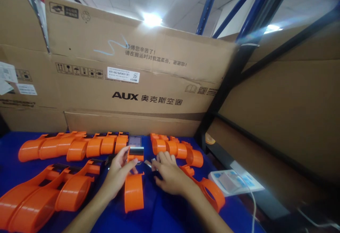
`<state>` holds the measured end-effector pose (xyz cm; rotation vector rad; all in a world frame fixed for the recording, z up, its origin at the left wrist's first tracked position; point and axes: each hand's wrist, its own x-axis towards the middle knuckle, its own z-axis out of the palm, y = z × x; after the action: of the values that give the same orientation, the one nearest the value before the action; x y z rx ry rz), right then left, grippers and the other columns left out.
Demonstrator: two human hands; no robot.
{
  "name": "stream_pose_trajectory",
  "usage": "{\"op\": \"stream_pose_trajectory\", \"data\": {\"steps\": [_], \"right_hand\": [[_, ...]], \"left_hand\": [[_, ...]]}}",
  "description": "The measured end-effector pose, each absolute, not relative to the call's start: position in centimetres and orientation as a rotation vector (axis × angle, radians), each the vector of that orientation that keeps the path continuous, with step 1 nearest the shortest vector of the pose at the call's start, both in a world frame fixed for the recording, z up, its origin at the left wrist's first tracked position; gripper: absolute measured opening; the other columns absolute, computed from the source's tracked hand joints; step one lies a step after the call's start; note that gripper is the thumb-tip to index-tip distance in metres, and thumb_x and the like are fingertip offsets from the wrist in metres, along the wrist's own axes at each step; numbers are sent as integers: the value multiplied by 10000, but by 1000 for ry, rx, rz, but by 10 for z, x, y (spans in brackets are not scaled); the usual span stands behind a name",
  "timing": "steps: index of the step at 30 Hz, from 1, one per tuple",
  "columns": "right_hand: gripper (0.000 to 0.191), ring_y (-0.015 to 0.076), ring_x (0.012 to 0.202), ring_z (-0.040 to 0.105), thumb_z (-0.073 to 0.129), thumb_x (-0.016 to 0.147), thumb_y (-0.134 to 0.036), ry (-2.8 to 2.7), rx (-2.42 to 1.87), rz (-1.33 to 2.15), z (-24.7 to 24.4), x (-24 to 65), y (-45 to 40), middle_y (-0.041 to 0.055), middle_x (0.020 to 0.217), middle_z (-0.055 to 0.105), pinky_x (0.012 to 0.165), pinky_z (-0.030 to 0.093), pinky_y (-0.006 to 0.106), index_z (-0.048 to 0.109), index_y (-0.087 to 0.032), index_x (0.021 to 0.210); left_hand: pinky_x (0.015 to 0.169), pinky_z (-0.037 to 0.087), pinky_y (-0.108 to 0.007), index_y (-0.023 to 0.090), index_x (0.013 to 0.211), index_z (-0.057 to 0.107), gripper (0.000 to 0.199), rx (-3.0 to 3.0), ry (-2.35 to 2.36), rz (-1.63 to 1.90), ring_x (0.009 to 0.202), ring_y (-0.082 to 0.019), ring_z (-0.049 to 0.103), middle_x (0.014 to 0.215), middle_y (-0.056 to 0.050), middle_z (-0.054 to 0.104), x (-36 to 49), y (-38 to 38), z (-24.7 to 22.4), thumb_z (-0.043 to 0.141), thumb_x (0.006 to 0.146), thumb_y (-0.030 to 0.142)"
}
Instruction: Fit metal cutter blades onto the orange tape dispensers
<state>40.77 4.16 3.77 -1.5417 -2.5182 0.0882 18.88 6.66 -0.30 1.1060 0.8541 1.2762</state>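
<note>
My left hand is closed around the upper end of an orange plastic tape dispenser. A black strip with a pale serrated edge faces up at that end, and the dispenser's wide ring hangs below. Close by on the right, my right hand is bent over the blue cloth with curled fingers. A small flat silvery piece sticks out at its fingertips; its exact kind is unclear. More orange dispensers lie to the left, several with black strips, and another row stands behind my right hand.
A phone showing digits lies behind my left hand. On the right are a white box with blue print and a white cable. A large cardboard sheet walls off the back; a dark rack post rises on the right.
</note>
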Motion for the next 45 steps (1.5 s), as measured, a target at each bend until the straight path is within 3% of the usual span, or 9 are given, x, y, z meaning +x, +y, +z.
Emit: {"op": "stream_pose_trajectory", "data": {"steps": [5,9,13,18,26,33,40,45], "right_hand": [[15,192,777,535,617,884,-234,-2099,-1401,265,32,404,46,10,820,576,714,428,292,609,-222,880],[193,145,544,439,583,950,-402,-1697,-1339,375,26,384,42,-40,635,491,522,341,252,605,-222,885],[184,159,599,509,643,910,-381,-1673,-1331,281,27,365,37,-13,704,567,573,383,260,570,-231,833],[200,136,544,477,563,959,-368,-1701,-1241,483,29,360,37,-55,638,504,537,368,232,471,-246,830],[303,114,573,392,577,951,-304,-1890,-1188,400,24,365,45,-64,628,428,557,313,225,391,-230,724],[352,110,562,411,553,968,-251,-1997,-1182,274,24,367,43,-67,619,409,556,304,230,320,-234,705],[201,173,705,527,515,1020,-337,-2266,-1234,-209,31,374,42,19,815,578,636,390,275,481,-213,865],[188,218,795,545,481,1035,-316,-2365,-1356,-609,37,373,41,58,880,604,705,383,329,536,-207,893]], "left_hand": [[551,513,-250,219,1189,593,488,1137,850,1293,538,-113,628,918,-18,701,191,66,-4,764,786,434],[510,492,-232,225,1141,593,457,1143,873,1253,503,-104,616,862,7,677,192,65,-7,766,786,456],[495,486,-224,225,1131,590,440,1161,853,1240,502,-103,615,839,13,660,192,63,-6,765,794,446],[518,509,-235,226,1147,574,438,1142,826,1244,514,-97,611,897,-8,673,192,63,-4,756,812,440],[520,527,-237,220,1150,581,429,1150,766,1246,518,-98,623,919,-18,690,191,62,0,759,814,417],[486,514,-228,229,1162,575,423,1194,748,1256,521,-100,626,955,-19,675,191,60,-1,757,816,392],[521,524,-229,231,1190,576,414,1181,724,1245,532,-94,621,926,4,651,190,59,0,740,844,389],[541,528,-236,227,1198,578,450,1116,759,1246,522,-98,603,848,20,646,192,64,-8,760,825,399]]}}
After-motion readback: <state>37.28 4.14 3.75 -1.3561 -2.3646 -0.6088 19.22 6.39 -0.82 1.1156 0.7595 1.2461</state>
